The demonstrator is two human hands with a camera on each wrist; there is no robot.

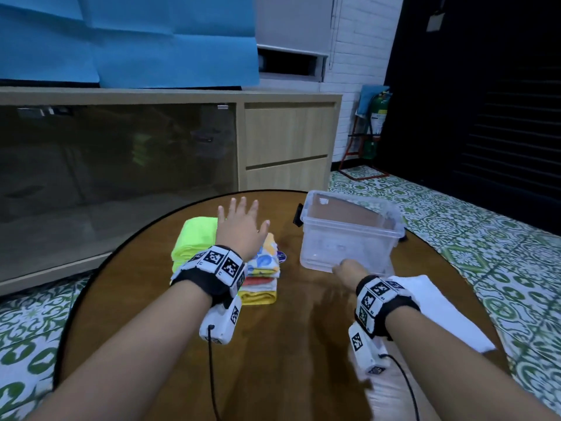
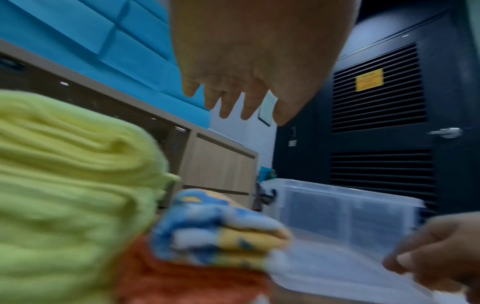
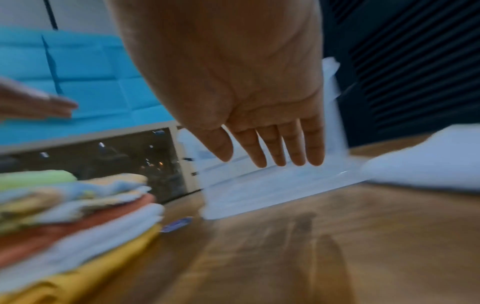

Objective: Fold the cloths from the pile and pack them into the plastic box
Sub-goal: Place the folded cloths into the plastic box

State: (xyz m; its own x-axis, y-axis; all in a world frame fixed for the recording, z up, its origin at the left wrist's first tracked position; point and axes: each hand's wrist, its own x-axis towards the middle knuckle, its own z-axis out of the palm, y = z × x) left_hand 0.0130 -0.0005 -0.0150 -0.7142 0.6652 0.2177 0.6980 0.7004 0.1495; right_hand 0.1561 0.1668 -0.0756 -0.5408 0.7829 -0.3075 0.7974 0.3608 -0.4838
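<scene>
Head view: left hand (image 1: 241, 227) flat, fingers spread, hovering above two side-by-side stacks on the round wooden table (image 1: 273, 344) — a lime-green cloth stack (image 1: 195, 240) and a mixed pile of cloths (image 1: 262, 276). Right hand (image 1: 349, 268) low at the near wall of the clear plastic box (image 1: 349, 235), fingers hidden from here. One box, empty, right of the pile. One white lid (image 1: 449, 314) flat beside the right wrist.

Left wrist view: fingers (image 2: 228, 105) straight, holding nothing; green stack (image 2: 72, 174) close below, patterned blue-and-yellow cloth (image 2: 223, 230) over an orange one (image 2: 182, 275).

Right wrist view: right-hand fingers (image 3: 272, 148) extended and together, empty, in front of the box wall; contact unclear through blur. Pile layers: patterned, orange, white, yellow.
</scene>
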